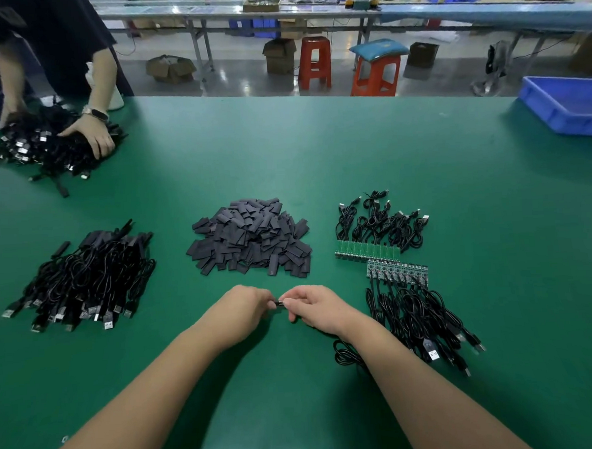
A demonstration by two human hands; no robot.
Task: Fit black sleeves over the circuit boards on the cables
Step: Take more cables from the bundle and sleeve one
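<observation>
Head cam: left hand (244, 304) & right hand (314, 304) meet mid-counter (318, 147), both pinching one small black sleeve (280, 303), prob. sliding it over a board; piece mostly hidden. Sleeve pile (251, 240) sits just ahead for easy reach, bare-board cables (381, 233) to the right, sleeved cables (84, 276) to the left.

both forearms are bare to the frame edge, left hand (239, 311) and right hand (314, 307) ungloved

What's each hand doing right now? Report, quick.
Left hand: pinching the small black piece.
Right hand: pinching the same piece.
</observation>
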